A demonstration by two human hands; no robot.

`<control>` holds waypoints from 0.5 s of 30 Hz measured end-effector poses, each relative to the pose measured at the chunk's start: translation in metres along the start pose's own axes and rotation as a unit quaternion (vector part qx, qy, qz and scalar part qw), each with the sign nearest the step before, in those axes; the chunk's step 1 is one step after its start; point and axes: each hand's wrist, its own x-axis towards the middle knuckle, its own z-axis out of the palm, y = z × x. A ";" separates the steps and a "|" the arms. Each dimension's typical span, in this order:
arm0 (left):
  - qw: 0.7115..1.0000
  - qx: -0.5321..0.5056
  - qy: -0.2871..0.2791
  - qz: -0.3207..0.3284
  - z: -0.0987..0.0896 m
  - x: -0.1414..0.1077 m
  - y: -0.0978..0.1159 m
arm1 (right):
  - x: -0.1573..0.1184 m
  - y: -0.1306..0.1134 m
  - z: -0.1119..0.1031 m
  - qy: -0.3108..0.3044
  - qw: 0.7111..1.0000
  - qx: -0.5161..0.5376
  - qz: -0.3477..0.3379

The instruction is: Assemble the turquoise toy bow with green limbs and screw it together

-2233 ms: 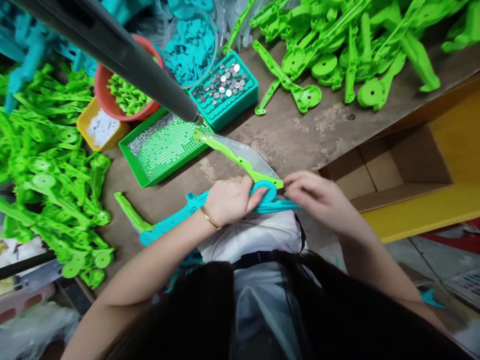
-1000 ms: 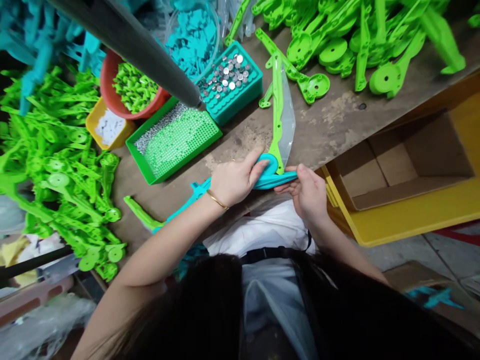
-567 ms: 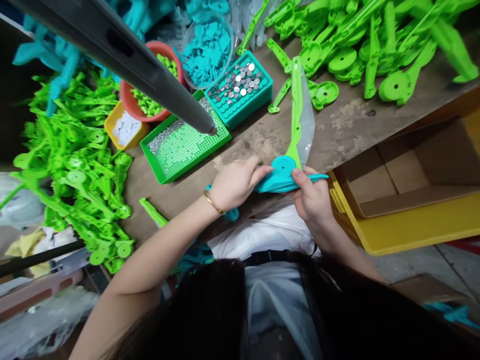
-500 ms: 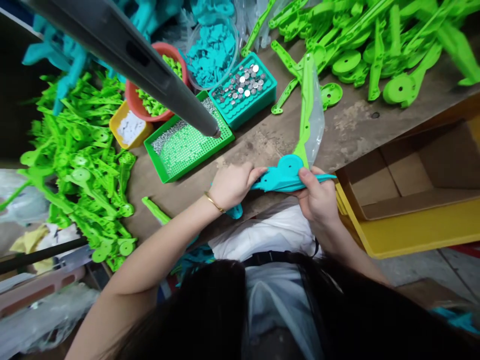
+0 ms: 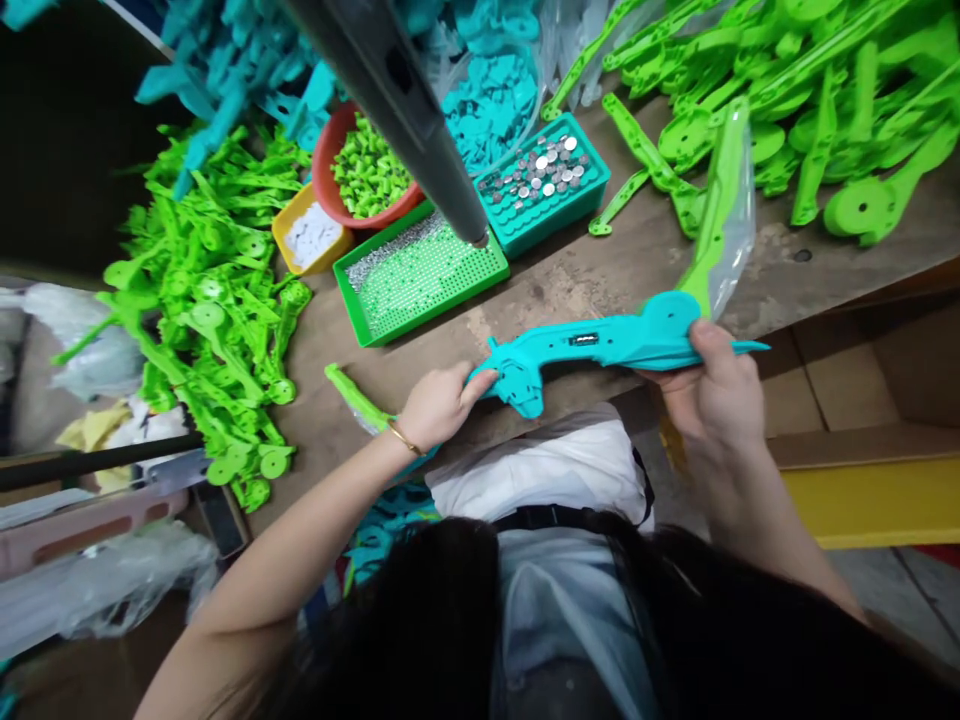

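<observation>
A plastic toy bow (image 5: 577,345), blue in its middle with green limbs at both ends, stretches between my hands over the table's front edge. My left hand (image 5: 439,405) is closed around its left part, thumb on top. My right hand (image 5: 716,395) grips the right part next to the round blue boss, its thumb on the near edge. The right green limb (image 5: 724,200) points up and away, with clear film along its side. The left green limb (image 5: 356,397) sticks out beyond my left wrist. A small dark slot shows in the blue body.
Behind the bow stand a green basket of small metal pieces (image 5: 420,322), a teal basket of silver discs (image 5: 525,232), a red bowl (image 5: 324,165) and a yellow tub (image 5: 289,252). A grey tool (image 5: 420,110) hangs overhead. Green parts (image 5: 210,300) pile up left; a yellow crate (image 5: 862,505) sits right.
The blue body has turned and shows its long side with the slot. My hands are wider apart, the right one further right. The whole view has shifted.
</observation>
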 end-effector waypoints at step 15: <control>0.999 0.022 0.028 -0.016 -0.009 -0.020 0.000 | -0.047 0.044 0.084 -0.181 0.955 -0.235 0.027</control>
